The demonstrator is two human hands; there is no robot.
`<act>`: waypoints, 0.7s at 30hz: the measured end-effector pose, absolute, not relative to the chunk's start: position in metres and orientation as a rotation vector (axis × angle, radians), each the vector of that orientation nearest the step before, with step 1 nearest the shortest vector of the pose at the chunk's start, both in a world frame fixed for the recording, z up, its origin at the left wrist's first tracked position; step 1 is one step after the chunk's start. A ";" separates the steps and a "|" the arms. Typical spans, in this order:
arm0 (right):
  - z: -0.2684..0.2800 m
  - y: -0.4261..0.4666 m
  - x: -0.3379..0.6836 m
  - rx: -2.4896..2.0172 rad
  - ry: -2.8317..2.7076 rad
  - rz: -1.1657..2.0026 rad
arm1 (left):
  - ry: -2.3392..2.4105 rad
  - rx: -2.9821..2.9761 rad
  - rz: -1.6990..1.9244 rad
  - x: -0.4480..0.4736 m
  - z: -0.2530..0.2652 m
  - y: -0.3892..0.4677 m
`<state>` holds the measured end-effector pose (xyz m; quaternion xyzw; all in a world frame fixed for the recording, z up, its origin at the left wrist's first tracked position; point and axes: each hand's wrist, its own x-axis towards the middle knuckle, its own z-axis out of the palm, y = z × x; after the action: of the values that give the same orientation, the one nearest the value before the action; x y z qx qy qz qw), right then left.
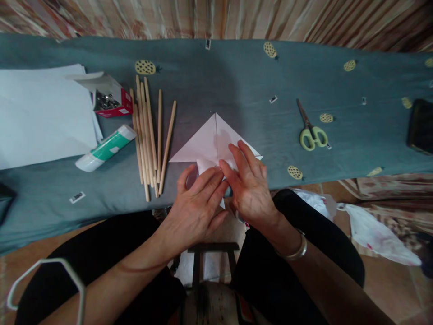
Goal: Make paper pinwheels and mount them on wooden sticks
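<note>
A white sheet of folded paper (198, 146) lies at the near edge of the cloth-covered table, its pointed top facing away from me and a crease down its middle. A curled flap stands up at its lower edge. My left hand (199, 201) grips this lower part from the near side, its fingers bent over the flap. From the right, my right hand (250, 187) holds the paper too, with some fingertips on its right half and one digit at the flap beside my left fingers. The hands hide much of the lower edge.
Left of the paper lie several wooden sticks (150, 135), a green-and-white glue stick (106, 148), an opened red box (113, 101) of metal clips, and white sheets (40, 115). Green-handled scissors (309, 131) rest at the right. A dark object (421, 126) sits at the far right.
</note>
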<state>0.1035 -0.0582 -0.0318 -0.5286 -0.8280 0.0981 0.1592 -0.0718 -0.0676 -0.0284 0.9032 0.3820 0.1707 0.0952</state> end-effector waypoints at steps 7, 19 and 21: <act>-0.038 -0.058 0.103 -1.508 -2.362 0.274 | 1.142 2.663 0.518 -0.072 -0.032 -0.068; -0.027 -0.033 0.132 -1.553 -2.082 0.392 | 1.145 2.638 0.556 -0.071 -0.032 -0.065; -0.026 -0.023 0.134 -1.600 -2.080 0.344 | 1.141 2.627 0.588 -0.071 -0.034 -0.064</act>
<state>0.1344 -0.0230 -0.0261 -0.5861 -0.7620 0.1261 0.2448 -0.0707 -0.0638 -0.0340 0.8932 0.3878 0.2001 0.1085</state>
